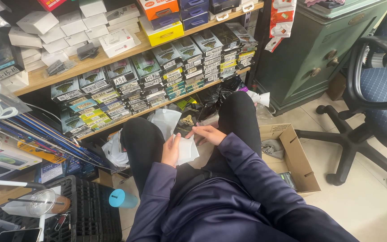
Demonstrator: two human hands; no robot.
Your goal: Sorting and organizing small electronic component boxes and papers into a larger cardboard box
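Note:
I sit low with my knees raised, in black trousers and dark blue sleeves. My left hand point(171, 151) holds a small white flat packet point(187, 150) by its left edge, between my knees. My right hand point(209, 133) rests on the packet's upper right corner, fingers curled over it. More white and clear packets point(166, 120) and a black packet with a gold mark point(186, 122) lie on the floor just beyond my hands.
Wooden shelves point(113, 56) ahead hold rows of flat labelled boxes and white boxes. An open cardboard box point(294, 154) stands by my right leg. A green metal cabinet point(319, 49) and an office chair point(372, 98) are at the right. A black crate point(90, 210) sits at the lower left.

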